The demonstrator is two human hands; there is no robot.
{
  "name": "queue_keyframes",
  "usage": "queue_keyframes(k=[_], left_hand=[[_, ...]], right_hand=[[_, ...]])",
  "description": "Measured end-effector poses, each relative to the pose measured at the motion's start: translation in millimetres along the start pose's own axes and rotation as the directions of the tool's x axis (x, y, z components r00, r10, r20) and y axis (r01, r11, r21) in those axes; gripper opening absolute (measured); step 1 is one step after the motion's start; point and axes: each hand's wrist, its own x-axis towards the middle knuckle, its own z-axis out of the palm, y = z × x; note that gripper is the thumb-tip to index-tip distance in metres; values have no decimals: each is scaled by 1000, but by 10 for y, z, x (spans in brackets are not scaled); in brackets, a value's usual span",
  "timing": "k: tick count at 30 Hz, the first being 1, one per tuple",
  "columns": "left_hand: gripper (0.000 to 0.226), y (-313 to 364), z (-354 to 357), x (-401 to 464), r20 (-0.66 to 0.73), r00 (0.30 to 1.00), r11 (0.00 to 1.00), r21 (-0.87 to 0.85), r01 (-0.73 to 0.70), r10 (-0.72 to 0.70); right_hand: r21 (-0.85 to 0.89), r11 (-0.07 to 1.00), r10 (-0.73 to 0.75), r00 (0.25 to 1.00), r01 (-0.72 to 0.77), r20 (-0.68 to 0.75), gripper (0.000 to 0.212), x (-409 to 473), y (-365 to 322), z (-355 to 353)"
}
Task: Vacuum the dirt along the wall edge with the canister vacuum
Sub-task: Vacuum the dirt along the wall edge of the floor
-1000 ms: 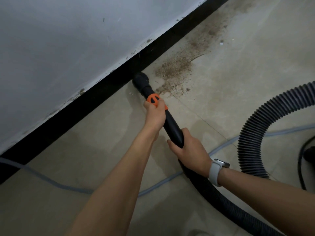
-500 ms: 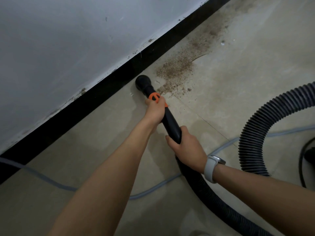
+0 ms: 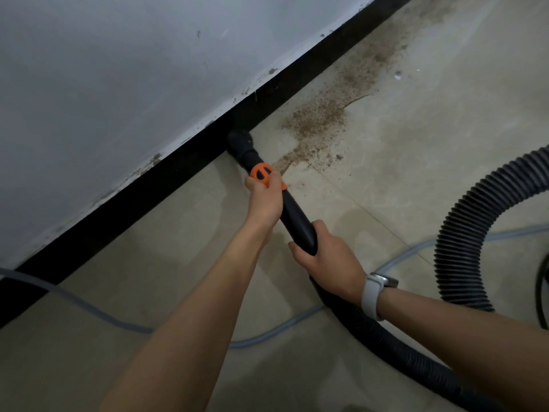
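Hands are both holding the long black plastic vacuum tube (image 3: 297,221). The right hand (image 3: 329,260), nearest the camera, is wrapping its curled fingers tight around the lower end of the tube, where the thick black ribbed hose (image 3: 395,349) is joining on. A white watch (image 3: 375,294) is sitting on that wrist. The left hand (image 3: 264,200) is gripping the tube higher up, with its fingers curling over the bright orange plastic collar (image 3: 261,173). A thin pale blue hose (image 3: 98,313) is lying on the beige tiled floor (image 3: 166,248) under both arms.

Past the left hand, the round black nozzle (image 3: 240,141) is pressing against the black strip at the foot of the wall (image 3: 124,203), under the white painted wall (image 3: 118,69). The patch of brown crumbly dirt (image 3: 320,126) is lying just to the right of the nozzle and is running on along the wall edge.

Half a second ago the nozzle was sitting a little way out on the floor; now it is pushed in against the black strip. Both hands are keeping the same grip.
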Motion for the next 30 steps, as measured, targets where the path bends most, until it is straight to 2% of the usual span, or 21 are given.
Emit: queue_keyframes(k=[5,8,15,19,22,26,30], left_hand=[[57,-82,-52,74,18,999,999,39,29,-30],[60,-23,53,140,47,999,994,111,12,-18],[71,285,390,347,148,989,954,299,-24,-22],[72,321,432,326,124,992,917,393,-74,27],[71,270,342,223,101,993,920,381,-89,54],[71,138,134,16,43,997,949,308,-71,61],[69,-63,-129,-240,-114,993,980,196,-9,32]], right_hand=[[-15,1000,10,999,-9,48,32,49,58,78],[35,999,33,999,-35,42,32,126,114,46],[317,936,161,987,-152,-1,31,374,131,-25],[479,861,182,983,-171,25,24,383,43,66],[537,828,155,986,-163,60,20,310,-5,154],[483,866,74,989,-127,127,20,152,18,187],[379,922,-18,968,-81,250,22,-31,27,184]])
